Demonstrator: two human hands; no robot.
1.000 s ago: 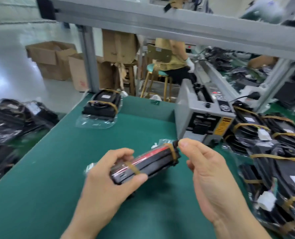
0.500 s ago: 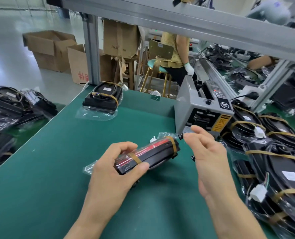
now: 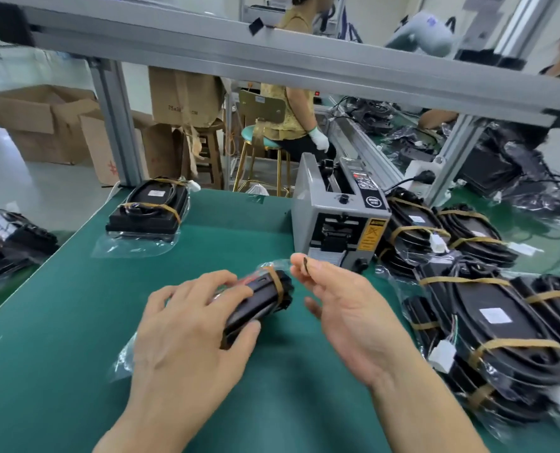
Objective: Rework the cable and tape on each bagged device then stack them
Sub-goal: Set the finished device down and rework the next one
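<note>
Our left hand [image 3: 187,325] grips the bagged device [image 3: 259,302] above the worktop [image 3: 59,354], its long axis slanting up-right toward our right hand [image 3: 340,308], which pinches a dark scrap [image 3: 304,264] just beyond that taped end.

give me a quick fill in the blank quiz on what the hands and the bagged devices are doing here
1. The left hand grips a ____ device above the mat.
2. The right hand pinches a small dark ____ of tape.
3. The tape dispenser stands on the ____ mat.

Missing words: bagged; piece; green
</note>
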